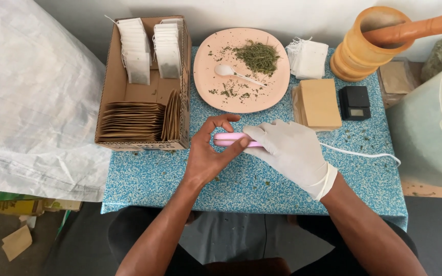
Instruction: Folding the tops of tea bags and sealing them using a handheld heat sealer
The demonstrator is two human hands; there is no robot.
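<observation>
A small pink handheld sealer (227,139) lies across the blue speckled table (262,179), with a white cord (364,153) running off to the right. My bare left hand (208,153) curls around the sealer's left end, thumb and fingers on it. My right hand (290,148), in a white glove, presses down on the sealer's right part. Whether anything sits between the sealer's jaws is hidden by the hands.
A pink plate (205,76) with dried green herbs (257,55) and a white spoon (231,71) sits behind. A cardboard box (111,87) at left holds white tea bags and brown envelopes. Brown envelopes (319,102), white bags (308,59), a black scale (354,102), and a wooden mortar (364,51) stand at right.
</observation>
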